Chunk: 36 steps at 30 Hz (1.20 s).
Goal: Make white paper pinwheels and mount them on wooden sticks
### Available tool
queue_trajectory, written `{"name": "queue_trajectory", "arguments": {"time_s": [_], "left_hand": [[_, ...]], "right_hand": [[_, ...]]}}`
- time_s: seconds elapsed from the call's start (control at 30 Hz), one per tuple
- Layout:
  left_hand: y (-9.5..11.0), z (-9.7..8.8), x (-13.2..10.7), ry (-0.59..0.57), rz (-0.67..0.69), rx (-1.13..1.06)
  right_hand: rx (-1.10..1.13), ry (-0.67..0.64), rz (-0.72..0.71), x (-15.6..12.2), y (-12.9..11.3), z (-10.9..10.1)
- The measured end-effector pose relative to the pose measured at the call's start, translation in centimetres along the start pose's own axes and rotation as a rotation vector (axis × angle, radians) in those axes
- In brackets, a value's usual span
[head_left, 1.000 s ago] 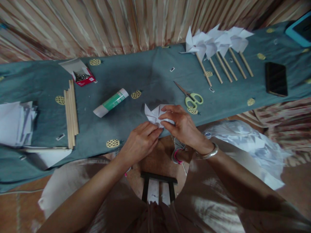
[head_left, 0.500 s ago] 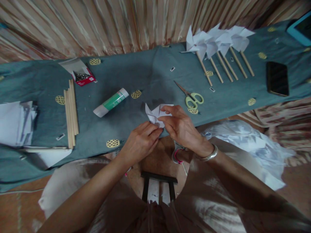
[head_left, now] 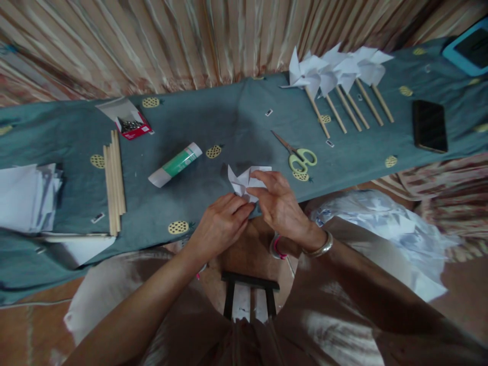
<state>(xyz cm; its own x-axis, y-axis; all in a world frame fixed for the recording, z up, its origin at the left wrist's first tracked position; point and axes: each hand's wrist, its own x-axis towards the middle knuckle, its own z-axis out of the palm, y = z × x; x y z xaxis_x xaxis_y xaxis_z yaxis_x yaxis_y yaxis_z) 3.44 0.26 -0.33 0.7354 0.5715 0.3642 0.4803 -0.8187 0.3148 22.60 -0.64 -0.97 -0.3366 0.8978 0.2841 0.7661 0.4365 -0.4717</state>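
Note:
Between my two hands, over the table's front edge, is a white paper pinwheel [head_left: 238, 183] with folded blades. Its lower edge is pinched by my left hand [head_left: 220, 223], fingers closed on the paper. From the other side my right hand [head_left: 280, 206] grips the pinwheel near its middle with thumb and fingertips. The fingers cover part of the centre. Beyond my right hand lie scissors [head_left: 300, 159] with pale green handles, their blades pointing away to the left. A green and white glue stick [head_left: 176, 164] lies to the left of the pinwheel.
Several finished pinwheels on sticks [head_left: 335, 71] lie at the back right, near a black phone [head_left: 430, 126]. To the left are wooden sticks [head_left: 114, 183], an open red box of metal pins [head_left: 134, 128] and stacked white paper [head_left: 26, 195]. A plastic bag [head_left: 385, 229] sits below right.
Both hands keep hold of the pinwheel, and the right fingers shift slightly over its middle. The view has turned a little, moving the table things slightly.

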Motion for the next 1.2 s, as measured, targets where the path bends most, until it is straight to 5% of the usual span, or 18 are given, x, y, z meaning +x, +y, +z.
{"name": "queue_trajectory", "arguments": {"time_s": [0.3, 0.7, 0.97, 1.2], "left_hand": [[0.0, 0.2, -0.1, -0.001, -0.008, -0.002], [0.0, 0.1, 0.1, 0.001, -0.001, 0.008], [0.0, 0.3, -0.1, 0.048, 0.018, 0.035], [-0.4, 0.0, -0.2, 0.057, 0.036, 0.05]], "right_hand": [[0.09, 0.063, -0.003, 0.0, 0.6, -0.3], [-0.031, -0.039, 0.029, 0.0, -0.5, 0.3], [0.069, 0.146, 0.065, 0.4, 1.3, -0.9], [0.089, 0.072, 0.077, 2.0, 2.9, -1.3]]}}
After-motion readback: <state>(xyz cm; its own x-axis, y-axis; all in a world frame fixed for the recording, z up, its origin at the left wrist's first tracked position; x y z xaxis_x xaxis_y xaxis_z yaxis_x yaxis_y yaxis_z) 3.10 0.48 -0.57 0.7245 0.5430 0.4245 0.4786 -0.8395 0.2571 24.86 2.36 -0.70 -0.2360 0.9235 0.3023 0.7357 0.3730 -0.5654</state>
